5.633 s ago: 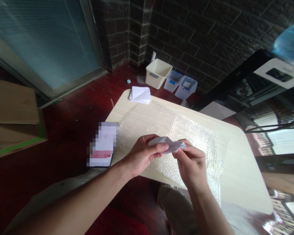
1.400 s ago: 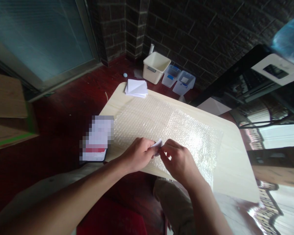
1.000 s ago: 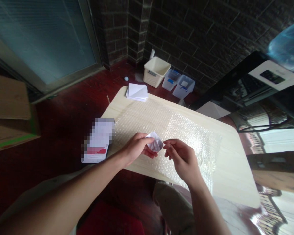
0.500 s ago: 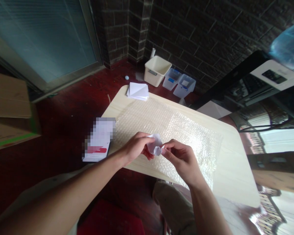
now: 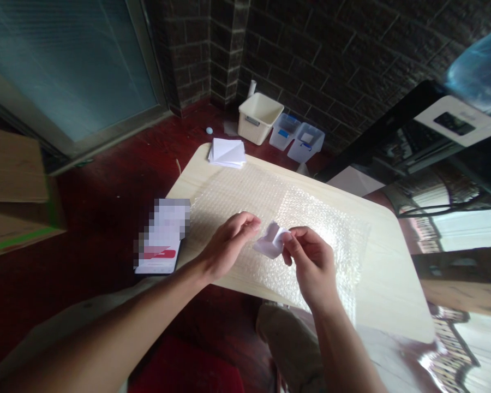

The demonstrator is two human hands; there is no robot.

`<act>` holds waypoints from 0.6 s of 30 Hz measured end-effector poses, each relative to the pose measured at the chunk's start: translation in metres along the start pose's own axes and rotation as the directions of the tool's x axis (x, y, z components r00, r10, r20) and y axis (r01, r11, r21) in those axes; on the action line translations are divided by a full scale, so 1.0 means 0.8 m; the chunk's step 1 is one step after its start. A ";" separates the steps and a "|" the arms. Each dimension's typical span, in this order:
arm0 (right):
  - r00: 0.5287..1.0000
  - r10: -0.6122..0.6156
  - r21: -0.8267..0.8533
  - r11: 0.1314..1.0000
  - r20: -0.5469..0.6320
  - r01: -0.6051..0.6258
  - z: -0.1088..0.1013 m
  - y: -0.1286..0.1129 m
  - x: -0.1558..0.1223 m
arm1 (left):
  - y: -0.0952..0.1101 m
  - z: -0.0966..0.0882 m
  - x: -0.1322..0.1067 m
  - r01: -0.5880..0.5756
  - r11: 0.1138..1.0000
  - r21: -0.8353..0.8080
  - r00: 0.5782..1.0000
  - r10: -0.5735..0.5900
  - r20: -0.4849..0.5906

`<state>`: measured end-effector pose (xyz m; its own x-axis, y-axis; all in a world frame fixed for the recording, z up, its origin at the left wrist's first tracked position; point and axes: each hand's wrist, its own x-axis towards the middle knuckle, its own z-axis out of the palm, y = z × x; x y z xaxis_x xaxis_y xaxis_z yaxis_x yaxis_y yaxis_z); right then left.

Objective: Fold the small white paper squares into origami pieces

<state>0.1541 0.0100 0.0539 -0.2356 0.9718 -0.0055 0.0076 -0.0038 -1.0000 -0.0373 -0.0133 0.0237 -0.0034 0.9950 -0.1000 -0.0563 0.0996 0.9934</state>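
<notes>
My right hand (image 5: 311, 265) pinches a small folded piece of white paper (image 5: 271, 242) by its right end, above a sheet of bubble wrap (image 5: 303, 218) spread on a pale wooden table (image 5: 393, 295). My left hand (image 5: 228, 244) hovers just left of the paper with its fingers loosely curled and apart, holding nothing. A stack of white paper sheets (image 5: 227, 152) lies at the table's far left corner.
A phone (image 5: 160, 248) rests at the table's left edge. On the dark red floor beyond stand a cream basket (image 5: 259, 116) and two clear plastic boxes (image 5: 297, 140) against a brick wall. Cardboard (image 5: 12, 191) lies at left. A black frame (image 5: 396, 125) rises at right.
Both hands were on the folded paper half a second ago. My left hand has let go and drawn slightly left; my right hand now carries the paper alone.
</notes>
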 end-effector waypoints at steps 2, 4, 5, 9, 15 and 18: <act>1.000 0.017 -0.004 1.000 0.009 -0.017 0.000 0.000 0.002 | 0.008 0.002 -0.002 -0.029 0.998 -0.058 0.991 0.037 0.128; 0.999 0.041 -0.006 0.999 0.030 -0.041 0.000 -0.001 0.003 | 0.012 0.006 -0.003 0.002 0.987 -0.164 0.975 0.034 0.217; 0.998 0.051 -0.005 0.999 0.036 -0.051 0.001 -0.001 0.003 | 0.012 0.009 -0.003 0.014 0.979 -0.203 0.971 0.035 0.235; 0.998 0.061 0.017 0.998 0.027 -0.061 0.004 0.000 0.003 | 0.006 0.014 -0.002 0.043 0.970 -0.238 0.983 0.001 0.181; 0.997 0.065 0.011 0.998 0.039 -0.066 0.005 0.001 0.003 | 0.001 0.013 -0.002 0.044 0.987 -0.154 0.997 -0.033 0.070; 0.996 0.080 -0.044 0.996 0.042 -0.078 0.004 0.003 0.004 | 0.000 0.012 -0.001 0.033 0.991 -0.130 0.998 -0.026 0.059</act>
<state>0.1506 0.0122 0.0518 -0.2745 0.9578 -0.0855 0.0683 -0.0693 -0.9953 -0.0274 -0.0141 0.0246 0.0569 0.9909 -0.1223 -0.1858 0.1309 0.9738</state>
